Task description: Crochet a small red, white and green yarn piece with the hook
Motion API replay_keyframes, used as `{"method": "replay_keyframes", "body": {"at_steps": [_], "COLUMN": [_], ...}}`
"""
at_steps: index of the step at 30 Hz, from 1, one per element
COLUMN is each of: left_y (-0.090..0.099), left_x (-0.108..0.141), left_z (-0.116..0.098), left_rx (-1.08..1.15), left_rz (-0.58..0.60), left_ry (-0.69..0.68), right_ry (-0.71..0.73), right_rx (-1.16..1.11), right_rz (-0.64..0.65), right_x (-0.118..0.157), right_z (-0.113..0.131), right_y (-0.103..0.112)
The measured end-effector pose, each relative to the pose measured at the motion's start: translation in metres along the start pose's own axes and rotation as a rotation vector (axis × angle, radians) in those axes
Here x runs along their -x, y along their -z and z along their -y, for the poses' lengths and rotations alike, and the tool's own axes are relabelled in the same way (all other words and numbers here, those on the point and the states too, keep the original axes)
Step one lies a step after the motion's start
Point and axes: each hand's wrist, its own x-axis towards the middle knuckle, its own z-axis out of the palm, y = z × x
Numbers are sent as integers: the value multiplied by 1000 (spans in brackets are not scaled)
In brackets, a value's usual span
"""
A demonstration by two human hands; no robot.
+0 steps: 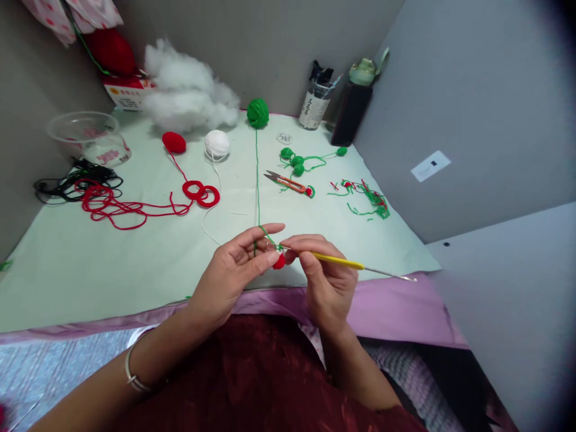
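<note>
Near the table's front edge, my left hand (pixel 238 264) pinches a small red crochet piece (pixel 279 261) with green and white at its top. Green yarn (pixel 258 180) runs from a green ball (pixel 258 113) at the back down over my left fingers to the piece. My right hand (pixel 326 273) grips a crochet hook with a yellow handle (pixel 339 260). The hook's front tip meets the green stitches, and its other metal end points right. Both hands are close together, with the piece between them.
Orange snips (pixel 290 182) lie beyond my hands, beside green crochet balls (pixel 297 162). Red rings (pixel 207 196), a white ball (pixel 217 144) and tangled red yarn (pixel 130 207) lie left. White stuffing (pixel 184 90), a clear tub (pixel 90 138) and a dark bottle (pixel 351 111) stand behind.
</note>
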Motion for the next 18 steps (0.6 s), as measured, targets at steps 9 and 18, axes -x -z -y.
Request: {"method": "replay_keyframes", "body": {"at_steps": [9, 18], "left_y": [-1, -1], "left_x": [-2, -2], "left_z": [1, -1], "left_rx": [236, 72], "left_rz": [23, 14], "left_ry": [226, 71], "right_ry": [374, -106], "right_rx": [517, -126], "right_rz": [44, 8], "right_x": [12, -2], "right_z": [-5, -2], "right_y": [0, -2]}}
